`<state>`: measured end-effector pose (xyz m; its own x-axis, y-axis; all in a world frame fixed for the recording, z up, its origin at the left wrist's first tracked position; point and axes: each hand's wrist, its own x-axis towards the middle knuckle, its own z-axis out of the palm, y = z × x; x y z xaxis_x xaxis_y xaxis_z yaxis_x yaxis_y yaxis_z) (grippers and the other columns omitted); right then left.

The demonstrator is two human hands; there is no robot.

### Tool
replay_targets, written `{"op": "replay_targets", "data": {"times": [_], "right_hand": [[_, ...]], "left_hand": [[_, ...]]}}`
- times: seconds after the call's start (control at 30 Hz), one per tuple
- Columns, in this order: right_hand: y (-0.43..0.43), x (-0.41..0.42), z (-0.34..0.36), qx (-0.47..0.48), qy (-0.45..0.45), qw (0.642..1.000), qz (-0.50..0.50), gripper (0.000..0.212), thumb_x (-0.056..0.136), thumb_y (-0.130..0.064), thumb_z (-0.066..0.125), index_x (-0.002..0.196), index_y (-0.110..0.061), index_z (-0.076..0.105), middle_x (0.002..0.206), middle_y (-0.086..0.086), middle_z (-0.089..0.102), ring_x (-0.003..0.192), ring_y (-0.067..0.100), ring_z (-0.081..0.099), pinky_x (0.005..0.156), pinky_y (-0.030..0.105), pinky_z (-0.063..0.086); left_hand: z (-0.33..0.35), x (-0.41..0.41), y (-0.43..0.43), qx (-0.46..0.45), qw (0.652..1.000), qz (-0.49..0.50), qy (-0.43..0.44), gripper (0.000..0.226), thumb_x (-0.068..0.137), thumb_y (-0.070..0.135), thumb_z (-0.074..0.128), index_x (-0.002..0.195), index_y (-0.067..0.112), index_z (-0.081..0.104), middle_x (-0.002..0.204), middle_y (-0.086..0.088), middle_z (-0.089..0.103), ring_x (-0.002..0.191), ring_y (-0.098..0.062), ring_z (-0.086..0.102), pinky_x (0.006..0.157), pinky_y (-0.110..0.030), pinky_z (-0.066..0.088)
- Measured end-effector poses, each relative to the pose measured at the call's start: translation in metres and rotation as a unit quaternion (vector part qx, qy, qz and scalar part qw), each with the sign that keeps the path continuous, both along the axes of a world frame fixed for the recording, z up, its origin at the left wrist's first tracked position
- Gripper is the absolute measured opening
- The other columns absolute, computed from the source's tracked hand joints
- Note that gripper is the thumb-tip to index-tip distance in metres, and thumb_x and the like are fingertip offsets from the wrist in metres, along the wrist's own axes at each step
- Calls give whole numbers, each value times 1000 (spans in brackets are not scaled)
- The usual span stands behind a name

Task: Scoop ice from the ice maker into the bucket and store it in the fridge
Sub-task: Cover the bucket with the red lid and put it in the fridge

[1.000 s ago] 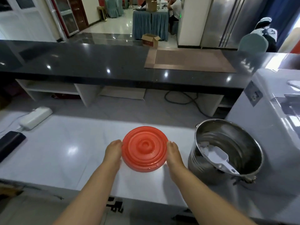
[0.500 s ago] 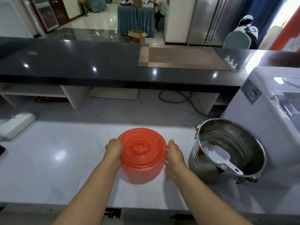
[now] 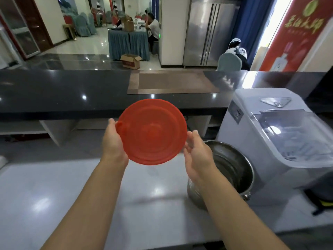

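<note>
Head view, stock as I read it from the remote desk.

Item 1: red round lid (image 3: 151,134). It is in the air above the bench (image 3: 54,192), with its face tipped up nearly upright towards me and a small tab on its left edge. Being a disc, it has no long axis; only the tilt matters.

Item 2: left grip (image 3: 113,143). It is closed on the lid's left rim, thumb showing in front, the fingers hidden behind the disc.

Item 3: right grip (image 3: 197,156). Its fingers are near straight and laid against the lid's right rim, steadying rather than clasping.

Item 4: steel bucket (image 3: 230,166). It stands open on the bench, below and to the right of the lid, directly beyond the right grip. My right forearm covers part of its inside, so I cannot list the contents.

Item 5: white ice maker (image 3: 243,141). It sits just beside the bucket on the right, and its clear cover looks down.

Item 6: steel fridge (image 3: 210,31). It stands well apart, across the far counter.

Note: I judge that the lid fits the bucket. If so, it must go down and rightward and be laid flat first. The right grip is the nearer one.
</note>
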<state>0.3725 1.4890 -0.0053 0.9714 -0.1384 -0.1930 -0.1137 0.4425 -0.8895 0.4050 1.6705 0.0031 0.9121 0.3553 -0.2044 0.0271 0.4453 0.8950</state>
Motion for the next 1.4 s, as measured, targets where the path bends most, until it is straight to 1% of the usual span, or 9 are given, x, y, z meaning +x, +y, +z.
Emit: {"op": "replay_targets", "data": {"times": [0.2, 0.33, 0.5, 0.57, 0.67, 0.8, 0.9, 1.2, 1.4], "right_hand": [[-52, -16, 25, 42, -77, 990, -110, 33, 103, -31, 33, 94, -14, 60, 82, -4, 68, 86, 7, 62, 80, 20, 44], [-85, -29, 25, 120, -64, 967, -216, 32, 101, -26, 40, 79, -11, 58, 70, 0, 59, 75, 10, 57, 82, 22, 46], [-111, -54, 13, 92, -73, 955, -273, 10, 95, -7, 49, 87, -11, 52, 64, 2, 64, 60, 10, 63, 56, 21, 53], [-117, -63, 2, 32, -48, 961, -272, 13, 92, -2, 52, 96, -14, 55, 81, 7, 66, 71, 15, 65, 64, 28, 55], [-124, -74, -14, -38, -19, 960, -278, 24, 90, 0, 51, 104, -18, 55, 95, 7, 67, 82, 18, 66, 77, 38, 56], [-127, -84, -27, -88, -25, 953, -287, 27, 89, 2, 52, 101, -22, 55, 95, 3, 69, 73, 5, 68, 58, 18, 52], [-127, -88, -34, -116, -11, 951, -287, 27, 88, 1, 54, 99, -24, 55, 100, 3, 69, 83, 13, 68, 65, 25, 53], [-130, -88, -55, -85, 4, 944, -319, 34, 86, 9, 54, 98, -23, 53, 95, -3, 64, 71, -5, 66, 55, 9, 48], [-131, -84, -68, -30, 42, 953, -299, 29, 87, 5, 55, 108, -14, 61, 95, 5, 67, 78, 11, 63, 54, 14, 50]], "left_hand": [[16, 3, -52, -3, 998, -17, -63, 45, 100, 44, 27, 63, 28, 47, 51, 16, 56, 59, -1, 54, 77, -28, 38], [11, 0, -91, -37, 991, -93, -93, 29, 95, 27, 38, 97, 20, 66, 92, 8, 65, 98, -7, 56, 93, -31, 33], [-8, -6, -124, -79, 974, -204, -52, 42, 92, 8, 36, 132, 3, 46, 124, -7, 51, 116, -17, 51, 103, -35, 38], [-18, -9, -130, -60, 966, -251, -28, 51, 87, 3, 34, 137, 4, 41, 134, -10, 47, 122, -25, 49, 104, -39, 38], [-29, -12, -138, -38, 956, -290, -3, 59, 81, -1, 33, 140, 9, 39, 136, -11, 49, 116, -28, 53, 96, -39, 43], [-38, -14, -143, -28, 952, -302, 24, 61, 80, -4, 33, 138, 12, 42, 126, -11, 57, 100, -26, 59, 84, -37, 49], [-43, -14, -144, -30, 951, -306, 33, 59, 80, -5, 32, 134, 12, 46, 115, -10, 60, 96, -26, 58, 84, -37, 47], [-56, -13, -145, -21, 944, -325, 42, 49, 77, -6, 34, 116, 13, 56, 95, -12, 63, 84, -27, 59, 79, -42, 49], [-60, -11, -141, -12, 940, -338, 51, 42, 77, -1, 38, 109, 11, 62, 91, -12, 64, 83, -29, 59, 80, -43, 49]]}}
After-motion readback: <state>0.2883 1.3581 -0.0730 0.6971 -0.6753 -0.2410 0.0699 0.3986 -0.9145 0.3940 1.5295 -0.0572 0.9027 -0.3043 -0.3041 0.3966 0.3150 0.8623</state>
